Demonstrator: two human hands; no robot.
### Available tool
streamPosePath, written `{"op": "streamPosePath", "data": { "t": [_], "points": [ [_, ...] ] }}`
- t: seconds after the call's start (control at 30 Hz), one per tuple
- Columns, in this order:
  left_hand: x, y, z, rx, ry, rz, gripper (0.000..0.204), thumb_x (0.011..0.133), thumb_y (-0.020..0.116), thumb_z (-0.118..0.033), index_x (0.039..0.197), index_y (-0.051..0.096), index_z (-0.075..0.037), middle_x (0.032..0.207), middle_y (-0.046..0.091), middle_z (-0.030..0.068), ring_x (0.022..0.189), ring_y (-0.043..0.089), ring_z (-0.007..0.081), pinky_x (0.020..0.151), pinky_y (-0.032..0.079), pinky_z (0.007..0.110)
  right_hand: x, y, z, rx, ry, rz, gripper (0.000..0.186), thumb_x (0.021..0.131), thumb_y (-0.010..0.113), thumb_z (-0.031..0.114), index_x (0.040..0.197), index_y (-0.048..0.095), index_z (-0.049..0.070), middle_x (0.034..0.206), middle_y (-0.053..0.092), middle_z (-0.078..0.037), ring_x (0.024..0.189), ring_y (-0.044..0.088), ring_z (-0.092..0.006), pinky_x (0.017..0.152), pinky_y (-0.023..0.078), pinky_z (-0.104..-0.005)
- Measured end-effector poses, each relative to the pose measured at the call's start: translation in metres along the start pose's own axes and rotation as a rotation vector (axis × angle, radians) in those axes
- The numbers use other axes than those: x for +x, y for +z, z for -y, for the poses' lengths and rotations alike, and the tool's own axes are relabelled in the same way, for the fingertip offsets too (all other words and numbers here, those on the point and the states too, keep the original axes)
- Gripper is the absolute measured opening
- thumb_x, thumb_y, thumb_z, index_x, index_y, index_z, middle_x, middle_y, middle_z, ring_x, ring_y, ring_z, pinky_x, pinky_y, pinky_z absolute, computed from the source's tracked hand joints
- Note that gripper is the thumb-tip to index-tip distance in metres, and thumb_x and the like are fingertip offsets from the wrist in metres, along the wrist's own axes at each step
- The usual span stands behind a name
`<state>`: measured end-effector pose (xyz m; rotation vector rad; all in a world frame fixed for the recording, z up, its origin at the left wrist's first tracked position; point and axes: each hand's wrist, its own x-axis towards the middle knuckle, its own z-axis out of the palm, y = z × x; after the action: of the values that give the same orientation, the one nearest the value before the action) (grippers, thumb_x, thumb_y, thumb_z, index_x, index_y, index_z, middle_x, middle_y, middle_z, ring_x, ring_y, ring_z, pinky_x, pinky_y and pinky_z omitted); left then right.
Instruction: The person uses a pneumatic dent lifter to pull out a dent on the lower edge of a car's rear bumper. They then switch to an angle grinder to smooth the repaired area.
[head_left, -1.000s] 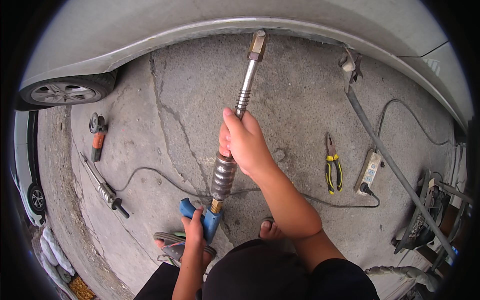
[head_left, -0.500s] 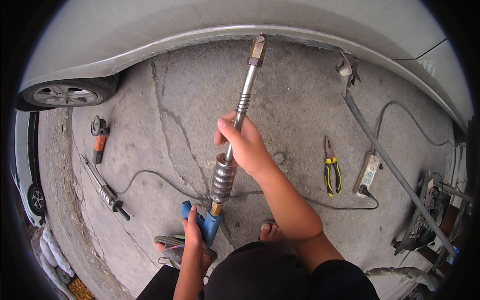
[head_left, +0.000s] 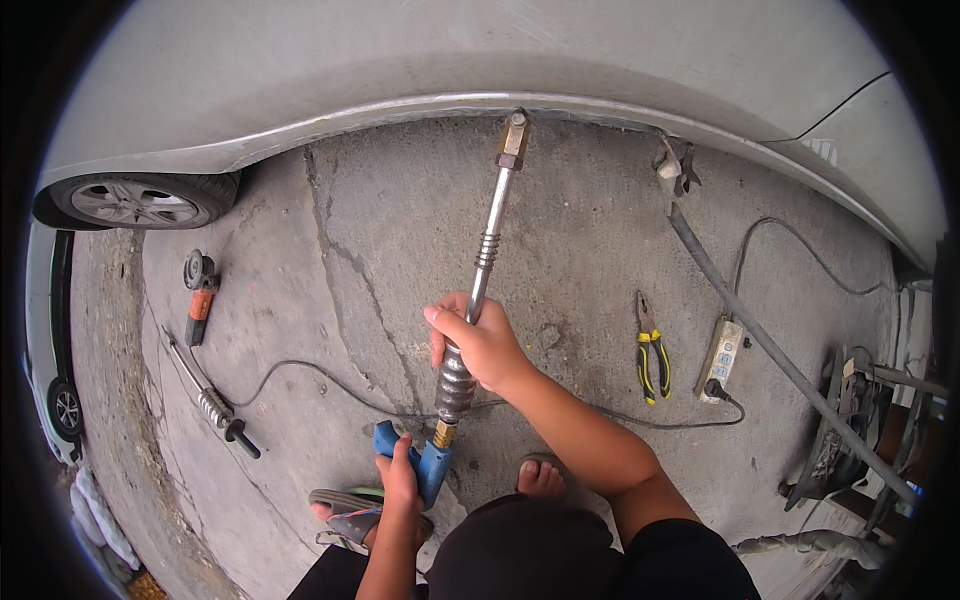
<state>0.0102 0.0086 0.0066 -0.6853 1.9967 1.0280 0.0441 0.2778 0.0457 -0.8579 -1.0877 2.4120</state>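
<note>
puller (head_left: 478, 285): tip (head_left: 517, 121) at lower edge of car (head_left: 400, 50) | left hand (head_left: 400, 480): closed round blue handle (head_left: 434, 468) | right hand (head_left: 485, 345): curled round rod (head_left: 498, 200) by weight's (head_left: 456, 388) upper end | progress: seems under way, tip set, puller not yet away; remainder cannot be told

Fisheye head view, aimed steeply down and forward
The left one of two side-by-side cameras on the wearer's head looks over dark clothing (head_left: 520, 550), close to the lens at the lower edge; the left hand (head_left: 400, 480) and right hand (head_left: 480, 345) come next in nearness, with concrete ground (head_left: 580, 240) farther below and a pale car side (head_left: 480, 50) curving across the top.
</note>
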Motion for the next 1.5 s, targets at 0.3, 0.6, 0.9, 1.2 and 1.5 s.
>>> {"op": "streamPosePath", "data": {
  "t": [0.3, 0.6, 0.9, 1.2, 1.5],
  "points": [
    [-0.004, -0.003, -0.003, 0.016, 0.079, -0.041, 0.067, 0.084, 0.071, -0.042, 0.122, 0.040, 0.004, 0.114, 0.050, 0.0170, 0.102, 0.051, 0.0244, 0.091, 0.046, 0.038, 0.040, -0.013, 0.037, 0.647, 0.166, 0.405, 0.053, 0.102, 0.042, 0.056, 0.066, 0.035, 0.017, 0.050, 0.029, 0.007, 0.039, 0.024, -0.0069, 0.037, 0.025, -0.0254],
    [0.007, -0.002, 0.001, 0.032, 0.042, -0.089, 0.067, 0.083, 0.071, -0.040, 0.124, 0.041, 0.005, 0.111, 0.051, 0.0160, 0.098, 0.053, 0.0236, 0.087, 0.047, 0.039, 0.013, 0.014, 0.034, 0.257, 0.018, -0.303, 0.038, 0.104, 0.050, 0.034, 0.073, 0.036, 0.015, 0.055, 0.034, 0.005, 0.043, 0.031, -0.0066, 0.041, 0.028, -0.0252],
    [0.018, 0.002, 0.012, 0.105, 0.104, -0.113, 0.059, 0.082, 0.072, -0.039, 0.119, 0.044, -0.002, 0.102, 0.051, 0.0120, 0.091, 0.053, 0.0231, 0.083, 0.048, 0.040, 0.004, -0.018, 0.018, 0.315, -0.002, -0.225, 0.033, 0.104, 0.049, 0.032, 0.080, 0.037, 0.013, 0.060, 0.038, 0.005, 0.049, 0.035, -0.0059, 0.045, 0.034, -0.0246],
    [0.024, 0.008, -0.020, 0.061, 0.159, -0.119, 0.059, 0.083, 0.070, -0.036, 0.123, 0.042, -0.002, 0.106, 0.052, 0.0133, 0.091, 0.056, 0.0244, 0.081, 0.050, 0.040, 0.012, -0.026, 0.027, 0.332, -0.076, -0.133, 0.029, 0.104, 0.048, 0.033, 0.086, 0.038, 0.012, 0.063, 0.043, 0.002, 0.053, 0.044, -0.0090, 0.051, 0.042, -0.0276],
    [0.046, 0.001, -0.045, 0.083, 0.304, -0.139, 0.054, 0.085, 0.071, -0.031, 0.121, 0.045, -0.001, 0.106, 0.054, 0.0105, 0.095, 0.052, 0.0214, 0.089, 0.045, 0.036, 0.011, -0.027, 0.019, 0.656, -0.286, 0.195, 0.030, 0.105, 0.042, 0.037, 0.090, 0.044, 0.012, 0.070, 0.052, -0.003, 0.066, 0.055, -0.0162, 0.072, 0.050, -0.0387]
  ]
}}
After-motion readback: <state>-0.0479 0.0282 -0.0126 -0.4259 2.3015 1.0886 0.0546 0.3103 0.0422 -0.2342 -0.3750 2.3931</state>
